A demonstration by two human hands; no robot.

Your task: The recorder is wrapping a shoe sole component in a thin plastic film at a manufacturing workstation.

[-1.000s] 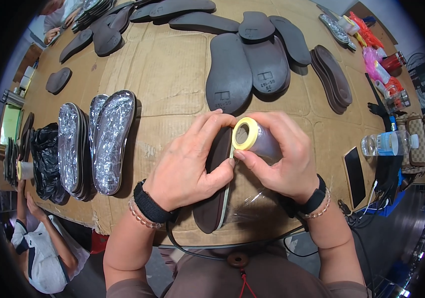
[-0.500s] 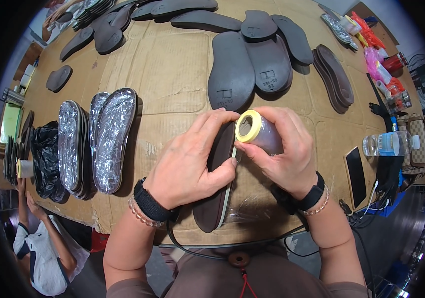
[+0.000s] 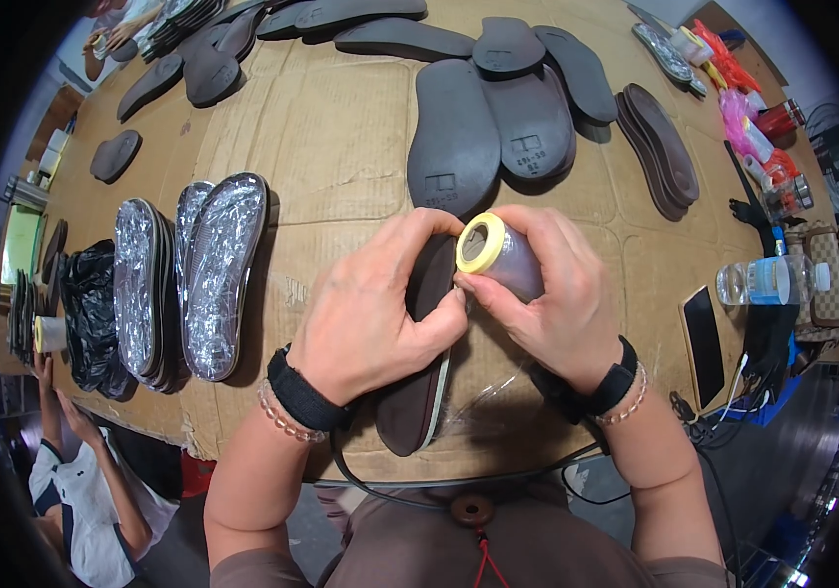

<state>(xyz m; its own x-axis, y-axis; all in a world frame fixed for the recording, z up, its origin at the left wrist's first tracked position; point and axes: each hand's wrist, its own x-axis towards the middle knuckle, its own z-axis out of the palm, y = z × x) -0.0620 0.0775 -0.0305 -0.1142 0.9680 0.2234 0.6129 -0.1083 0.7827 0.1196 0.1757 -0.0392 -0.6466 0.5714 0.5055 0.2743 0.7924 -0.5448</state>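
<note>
My left hand (image 3: 380, 299) is closed on a dark brown shoe sole (image 3: 408, 416) with a pale edge, its thumb along the right side. The sole stands tilted on the table, its lower end toward me. In my right hand (image 3: 562, 299) is a roll of clear plastic film (image 3: 516, 267) with a yellow-rimmed core, held against the sole's upper right side. Fingertips of both hands nearly meet there. Some clear film glints on the cardboard by the sole's lower end. Just beyond my hands lie large dark soles (image 3: 454, 127), flat and overlapping.
At left stand film-wrapped soles (image 3: 225, 279) and a black plastic bag (image 3: 94, 314). More brown soles (image 3: 657, 152) lie at right, near a phone (image 3: 702, 348) and a water bottle (image 3: 770, 282). Cardboard (image 3: 312, 147) covers the table. Another person's arms (image 3: 86, 431) show at lower left.
The film roll and my right hand have shifted slightly left, closer to my left hand. My left thumb has moved up toward the roll. The sole has moved slightly left.
</note>
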